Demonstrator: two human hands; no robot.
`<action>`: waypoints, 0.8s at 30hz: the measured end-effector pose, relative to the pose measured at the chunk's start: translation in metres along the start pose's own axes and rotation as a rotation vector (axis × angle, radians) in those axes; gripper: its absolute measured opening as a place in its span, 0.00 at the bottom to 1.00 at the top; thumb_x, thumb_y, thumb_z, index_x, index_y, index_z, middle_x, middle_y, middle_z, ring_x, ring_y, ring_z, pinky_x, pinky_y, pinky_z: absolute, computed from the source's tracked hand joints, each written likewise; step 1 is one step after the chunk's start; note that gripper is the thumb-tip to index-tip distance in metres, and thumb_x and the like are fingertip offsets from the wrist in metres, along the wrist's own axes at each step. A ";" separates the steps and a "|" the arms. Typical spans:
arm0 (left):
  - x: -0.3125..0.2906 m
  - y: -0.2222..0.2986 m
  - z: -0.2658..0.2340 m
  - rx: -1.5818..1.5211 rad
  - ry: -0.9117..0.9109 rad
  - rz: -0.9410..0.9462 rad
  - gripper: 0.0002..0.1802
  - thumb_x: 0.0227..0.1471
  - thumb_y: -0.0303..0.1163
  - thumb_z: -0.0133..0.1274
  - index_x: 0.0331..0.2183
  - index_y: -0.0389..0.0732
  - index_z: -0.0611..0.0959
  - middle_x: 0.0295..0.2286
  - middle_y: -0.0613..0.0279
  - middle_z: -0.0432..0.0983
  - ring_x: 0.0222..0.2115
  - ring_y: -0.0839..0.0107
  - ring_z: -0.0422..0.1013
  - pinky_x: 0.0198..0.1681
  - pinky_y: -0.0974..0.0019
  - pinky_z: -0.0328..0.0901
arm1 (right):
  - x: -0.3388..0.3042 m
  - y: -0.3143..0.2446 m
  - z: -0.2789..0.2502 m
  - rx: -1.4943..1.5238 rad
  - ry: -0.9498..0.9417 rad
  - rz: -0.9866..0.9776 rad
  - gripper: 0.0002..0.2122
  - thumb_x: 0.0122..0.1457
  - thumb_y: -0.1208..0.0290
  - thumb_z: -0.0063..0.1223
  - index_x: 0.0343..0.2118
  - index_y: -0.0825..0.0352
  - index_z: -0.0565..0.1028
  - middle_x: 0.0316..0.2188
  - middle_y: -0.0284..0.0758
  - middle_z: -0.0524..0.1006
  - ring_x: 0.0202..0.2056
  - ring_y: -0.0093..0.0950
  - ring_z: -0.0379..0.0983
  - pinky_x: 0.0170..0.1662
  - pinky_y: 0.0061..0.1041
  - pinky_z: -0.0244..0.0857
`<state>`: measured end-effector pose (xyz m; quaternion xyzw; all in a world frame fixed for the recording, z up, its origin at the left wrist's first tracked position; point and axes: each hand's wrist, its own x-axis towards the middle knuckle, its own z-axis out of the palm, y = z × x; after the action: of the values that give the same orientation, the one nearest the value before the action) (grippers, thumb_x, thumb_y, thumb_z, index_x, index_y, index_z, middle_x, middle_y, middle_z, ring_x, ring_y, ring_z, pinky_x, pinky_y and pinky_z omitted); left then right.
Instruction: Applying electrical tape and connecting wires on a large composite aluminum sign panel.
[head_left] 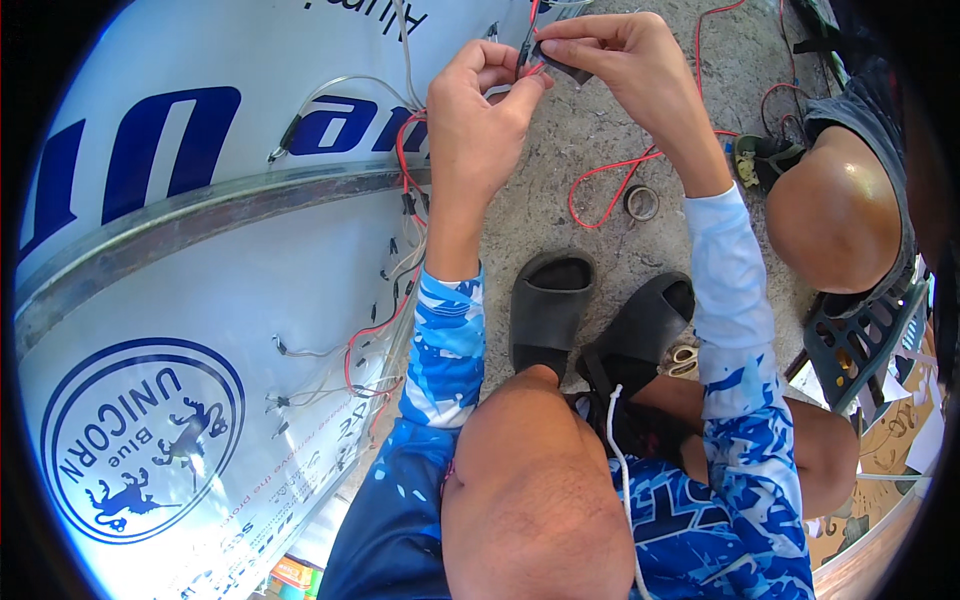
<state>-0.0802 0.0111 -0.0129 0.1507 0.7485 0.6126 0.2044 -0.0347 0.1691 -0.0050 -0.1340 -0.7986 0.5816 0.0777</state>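
Note:
My left hand [485, 105] is closed at the top middle, its thumb and fingers pinched on a red wire [537, 68]. Just to its right, my right hand [630, 65] pinches a short strip of black tape [566, 67] between thumb and fingers. The tape lies against the wire where the two hands meet; my fingers partly hide that spot. More red and clear wires with dark joints run along the edge of a large white sign panel [250, 270] with blue lettering, left of my hands.
A metal bar [200, 215] crosses the panel. On the concrete floor lie a roll of tape [641, 203] and a looped red wire [603, 192]. My feet in dark slides [552, 305] stand below. Another person's knee [835, 220] is at the right, near a dark plastic crate [870, 345].

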 end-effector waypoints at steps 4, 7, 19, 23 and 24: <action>0.002 -0.003 -0.001 0.028 -0.012 0.039 0.06 0.49 0.21 0.54 0.33 0.31 0.77 0.28 0.55 0.79 0.31 0.73 0.76 0.37 0.71 0.70 | 0.004 -0.016 0.000 -0.054 -0.049 0.113 0.11 0.53 0.71 0.59 0.36 0.72 0.80 0.27 0.40 0.79 0.30 0.20 0.74 0.33 0.22 0.68; 0.004 -0.004 -0.002 0.045 -0.009 0.056 0.06 0.50 0.23 0.55 0.33 0.32 0.77 0.28 0.57 0.79 0.30 0.74 0.76 0.34 0.71 0.70 | 0.007 -0.030 0.001 -0.080 0.003 0.186 0.10 0.49 0.73 0.60 0.32 0.76 0.80 0.20 0.45 0.78 0.22 0.23 0.74 0.25 0.22 0.68; 0.003 0.005 -0.005 0.034 0.021 0.033 0.07 0.48 0.22 0.58 0.32 0.34 0.78 0.27 0.60 0.80 0.30 0.78 0.74 0.33 0.76 0.67 | 0.012 -0.033 0.012 -0.103 0.073 0.179 0.11 0.44 0.73 0.60 0.31 0.74 0.81 0.18 0.41 0.78 0.19 0.22 0.75 0.24 0.21 0.67; 0.002 0.005 -0.005 0.013 0.003 0.036 0.06 0.49 0.22 0.57 0.32 0.34 0.78 0.27 0.60 0.80 0.30 0.78 0.75 0.33 0.77 0.67 | 0.009 -0.034 0.014 -0.151 0.103 0.211 0.12 0.42 0.73 0.62 0.31 0.73 0.81 0.14 0.38 0.76 0.17 0.22 0.73 0.22 0.21 0.65; 0.001 0.004 -0.004 0.008 0.004 0.036 0.06 0.49 0.22 0.57 0.32 0.33 0.78 0.28 0.60 0.80 0.30 0.78 0.75 0.33 0.77 0.67 | 0.008 -0.033 0.014 -0.151 0.106 0.215 0.12 0.42 0.73 0.62 0.31 0.73 0.81 0.14 0.38 0.76 0.17 0.22 0.73 0.22 0.21 0.65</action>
<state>-0.0837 0.0090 -0.0080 0.1639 0.7484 0.6135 0.1913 -0.0504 0.1495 0.0214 -0.2549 -0.8160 0.5168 0.0466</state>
